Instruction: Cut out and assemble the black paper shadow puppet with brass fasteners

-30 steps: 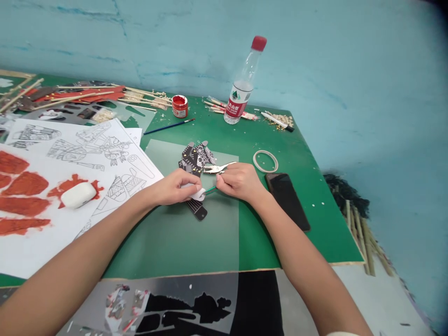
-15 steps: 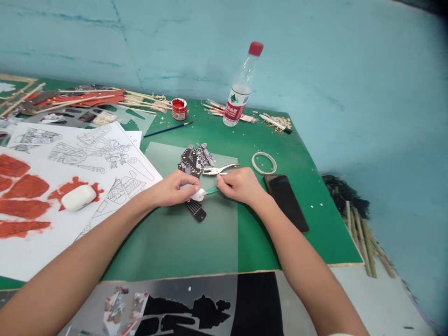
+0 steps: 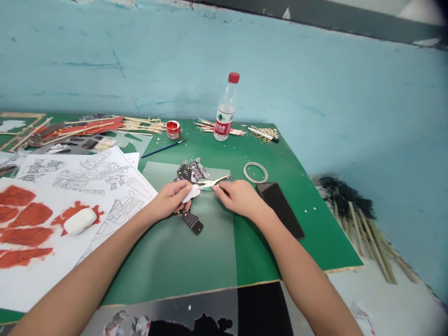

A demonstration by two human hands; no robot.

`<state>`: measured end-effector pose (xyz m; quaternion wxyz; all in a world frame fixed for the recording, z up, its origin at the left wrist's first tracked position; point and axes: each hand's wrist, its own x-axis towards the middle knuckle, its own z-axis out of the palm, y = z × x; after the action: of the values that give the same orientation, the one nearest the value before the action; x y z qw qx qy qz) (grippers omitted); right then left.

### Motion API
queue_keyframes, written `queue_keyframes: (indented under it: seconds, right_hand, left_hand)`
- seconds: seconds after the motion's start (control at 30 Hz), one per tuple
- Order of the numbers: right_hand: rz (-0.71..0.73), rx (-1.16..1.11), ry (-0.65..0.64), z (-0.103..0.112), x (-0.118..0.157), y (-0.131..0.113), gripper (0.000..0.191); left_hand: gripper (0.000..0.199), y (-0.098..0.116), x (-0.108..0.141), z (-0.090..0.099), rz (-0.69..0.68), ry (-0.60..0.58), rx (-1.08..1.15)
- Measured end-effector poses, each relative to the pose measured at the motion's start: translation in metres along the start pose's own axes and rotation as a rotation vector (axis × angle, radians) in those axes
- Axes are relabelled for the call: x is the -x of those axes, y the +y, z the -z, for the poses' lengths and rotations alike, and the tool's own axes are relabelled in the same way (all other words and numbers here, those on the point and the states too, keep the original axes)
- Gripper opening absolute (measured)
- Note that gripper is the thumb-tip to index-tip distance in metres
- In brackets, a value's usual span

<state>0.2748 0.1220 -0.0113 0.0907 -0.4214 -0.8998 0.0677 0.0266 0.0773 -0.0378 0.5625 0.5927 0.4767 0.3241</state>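
Observation:
My left hand (image 3: 175, 198) pinches a small white cut-out piece (image 3: 191, 193) between thumb and fingers. A thin green strand (image 3: 207, 189) runs from near that piece to my right hand (image 3: 236, 196), whose thumb and fingers are closed on its end. Whether it is thread or wire I cannot tell. Just beyond my fingertips is a silver hole punch (image 3: 219, 180), partly hidden by them. A black-and-grey patterned puppet figure (image 3: 191, 171) lies flat behind my left hand, and its striped black limb (image 3: 192, 223) shows in front. Beneath is a translucent sheet (image 3: 175, 261).
A phone (image 3: 282, 210) and a tape ring (image 3: 255, 172) lie right of my right hand. Farther back are a water bottle (image 3: 225, 114), a red paint jar (image 3: 173, 130) and a paintbrush (image 3: 164, 148). Drawings on paper (image 3: 115, 186) and a white case (image 3: 80, 221) lie left.
The camera view has tilted up, so the table sits lower. My left hand has turned the white piece, and both hands stay close together with less green strand showing between them.

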Motion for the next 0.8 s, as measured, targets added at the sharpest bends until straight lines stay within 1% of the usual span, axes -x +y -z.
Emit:
queue_keyframes:
  seconds: [0.1,0.23,0.33,0.43,0.57,0.8]
  right_hand:
    - [0.002,-0.016,-0.047,0.001,0.001,-0.006,0.038]
    - [-0.049,-0.033,-0.099,-0.002,0.000,-0.016,0.037]
    - [-0.082,-0.080,-0.101,-0.004,0.000,-0.023,0.035]
    - [-0.099,-0.177,-0.084,-0.007,0.000,-0.027,0.035]
    - [-0.103,-0.290,-0.073,-0.006,0.000,-0.028,0.036]
    - [-0.125,-0.289,-0.101,0.007,0.003,-0.023,0.036]
  left_hand:
    - [0.039,-0.005,-0.002,0.000,-0.006,0.025,0.069]
    - [0.034,-0.010,-0.002,-0.002,-0.018,0.076,0.064]
    - [0.034,-0.008,-0.001,-0.005,-0.019,0.136,0.035]
    - [0.034,-0.002,0.000,-0.008,0.001,0.178,0.022]
    - [0.035,0.001,0.001,-0.009,0.032,0.192,0.012]
    - [0.032,-0.003,0.001,-0.010,0.031,0.242,-0.093]
